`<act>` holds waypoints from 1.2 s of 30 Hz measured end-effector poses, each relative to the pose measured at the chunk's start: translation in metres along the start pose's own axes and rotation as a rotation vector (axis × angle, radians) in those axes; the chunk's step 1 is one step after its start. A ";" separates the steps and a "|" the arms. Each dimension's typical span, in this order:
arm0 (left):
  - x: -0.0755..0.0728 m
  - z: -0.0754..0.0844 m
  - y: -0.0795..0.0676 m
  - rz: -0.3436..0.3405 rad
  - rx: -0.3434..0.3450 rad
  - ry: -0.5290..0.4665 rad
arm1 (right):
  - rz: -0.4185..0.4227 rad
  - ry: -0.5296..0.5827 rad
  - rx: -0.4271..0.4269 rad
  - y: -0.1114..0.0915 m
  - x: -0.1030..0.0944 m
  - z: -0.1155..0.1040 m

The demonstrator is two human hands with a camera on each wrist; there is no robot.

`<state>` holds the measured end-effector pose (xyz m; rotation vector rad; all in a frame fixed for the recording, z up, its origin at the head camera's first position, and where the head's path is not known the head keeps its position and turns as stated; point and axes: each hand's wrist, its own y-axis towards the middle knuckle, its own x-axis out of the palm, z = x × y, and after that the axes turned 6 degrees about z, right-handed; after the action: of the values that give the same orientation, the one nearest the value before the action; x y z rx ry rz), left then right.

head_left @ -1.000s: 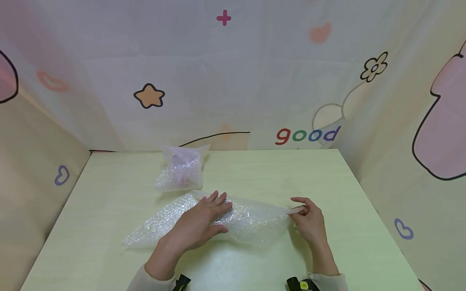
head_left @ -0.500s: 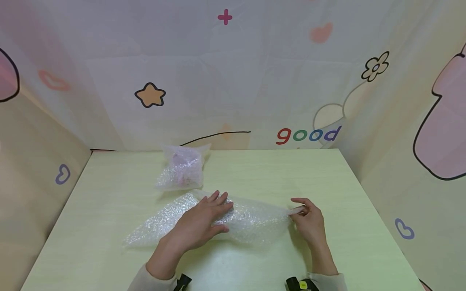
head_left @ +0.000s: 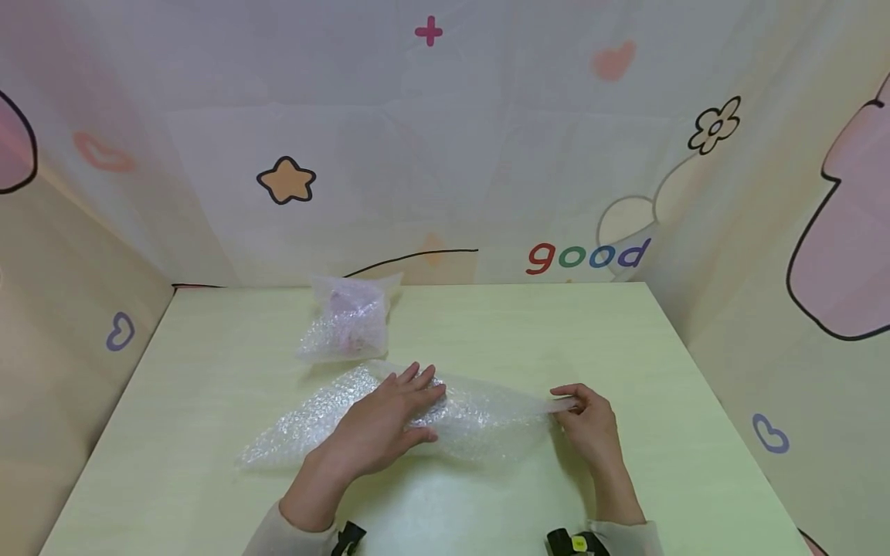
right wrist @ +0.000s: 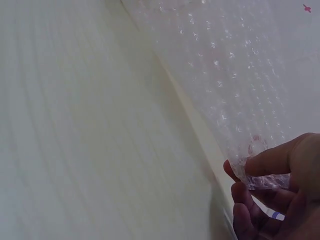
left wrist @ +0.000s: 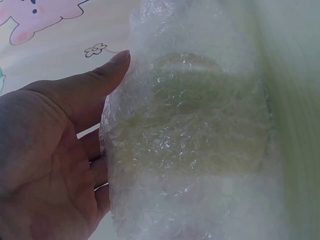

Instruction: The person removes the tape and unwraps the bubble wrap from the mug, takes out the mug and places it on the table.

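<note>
Bubble wrap (head_left: 313,421): on the tbl (head_left: 501,332), in front of the person, long from L to R. Mid part is under the L hand, far end is w/ the R hand.
L hand (head_left: 378,428): lies on the wrap, fingers straight & a bit spread, thumb out to the side. No pinch.
R hand (head_left: 591,425): pinches the wrap's loose end (head_left: 563,405) b/w thumb & fingers. End looks a bit up off the tbl.
Inside the wrap: a green & tan shape (left wrist: 200,120) shows thru. Too cloudy to tell what it is.
Other bundle (head_left: 351,324): also in bubble wrap, pinkish inside, just behind the first one. Can't tell if they touch.
Step in hand: prob. keeping the wrap still & its end straight.
Do it well: L palm soft & flat, so it holds w/o popping bubbles. R hand w/ a small, firm pinch, pull gentle & level, no twist.
Watch out: wrap is light & prob. slippy; a hard tug may tear the end or drag it all R. Mind the bundle behind, too.
</note>
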<state>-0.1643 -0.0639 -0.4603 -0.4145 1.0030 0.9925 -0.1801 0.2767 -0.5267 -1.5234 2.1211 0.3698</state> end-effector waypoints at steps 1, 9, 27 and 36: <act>0.000 0.000 0.000 -0.001 -0.001 -0.002 | -0.001 -0.003 0.005 0.000 0.000 0.000; -0.001 0.000 0.000 -0.003 0.000 -0.005 | 0.006 -0.028 0.018 0.000 -0.002 0.005; -0.001 -0.001 0.001 0.001 -0.004 -0.012 | -0.030 -0.027 -0.031 -0.008 -0.011 -0.004; -0.001 -0.001 0.001 0.007 0.001 -0.030 | -0.096 -0.112 -0.180 -0.017 -0.020 -0.020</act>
<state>-0.1656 -0.0649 -0.4596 -0.3943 0.9782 1.0017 -0.1641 0.2775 -0.4978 -1.6567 1.9651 0.6111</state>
